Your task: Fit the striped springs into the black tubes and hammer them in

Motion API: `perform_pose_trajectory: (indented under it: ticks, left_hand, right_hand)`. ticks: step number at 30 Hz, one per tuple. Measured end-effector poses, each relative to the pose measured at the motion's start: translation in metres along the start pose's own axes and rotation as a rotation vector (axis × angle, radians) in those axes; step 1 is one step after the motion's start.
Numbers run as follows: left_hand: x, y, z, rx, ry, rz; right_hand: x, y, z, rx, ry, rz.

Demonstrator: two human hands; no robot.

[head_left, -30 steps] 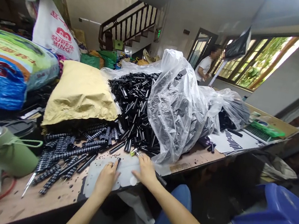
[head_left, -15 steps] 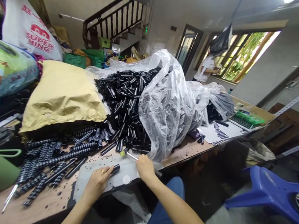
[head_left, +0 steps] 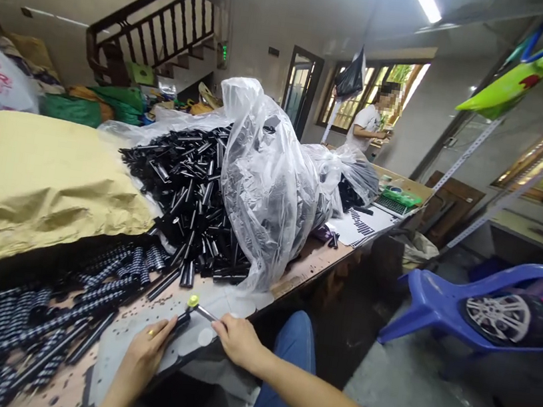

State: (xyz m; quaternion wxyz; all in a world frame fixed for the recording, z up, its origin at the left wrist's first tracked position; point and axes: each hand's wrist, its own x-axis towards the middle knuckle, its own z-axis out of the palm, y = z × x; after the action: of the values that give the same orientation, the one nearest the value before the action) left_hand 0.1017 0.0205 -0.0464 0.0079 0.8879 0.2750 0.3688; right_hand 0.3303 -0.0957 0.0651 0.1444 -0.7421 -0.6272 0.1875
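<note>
In the head view, the left hand [head_left: 145,353] lies palm-down near the table [head_left: 313,263] edge, its fingers [head_left: 163,331] closed around a short black tube [head_left: 180,323]. The right hand [head_left: 237,339], forearm reaching in from the lower right, pinches a slim metal tool with a yellow-green tip [head_left: 200,308] whose tip meets the tube's end. Just beyond them rises a heap of black tubes [head_left: 193,186], spilling from a clear plastic bag [head_left: 270,176]

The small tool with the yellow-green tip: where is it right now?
In the head view, low and centre-left: the small tool lies between the left hand and right hand, just before the pile of black tubes.
</note>
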Motion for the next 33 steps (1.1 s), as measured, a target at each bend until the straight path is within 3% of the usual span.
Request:
perform_pose_trajectory:
  ticks: [16,21,27,30,33]
  left_hand:
    - [0.0,-0.002,-0.007,0.051,-0.018,0.084]
    - [0.007,0.012,-0.021,0.23,-0.056,0.069]
    - [0.01,0.023,-0.025,0.261,-0.087,-0.019]
    - [0.005,0.021,-0.02,0.272,-0.105,-0.032]
    - [0.0,0.016,-0.016,0.292,-0.102,-0.023]
  right_hand:
    - [-0.009,0.0,0.01,0.009,-0.029,-0.028]
    - [-0.006,-0.003,0.002,0.043,-0.085,-0.048]
    - [0.001,-0.015,-0.016,-0.04,-0.114,-0.092]
    - [-0.002,-0.023,-0.027,-0.025,-0.026,-0.119]
    - [-0.01,-0.024,-0.023,-0.02,0.109,-0.119]
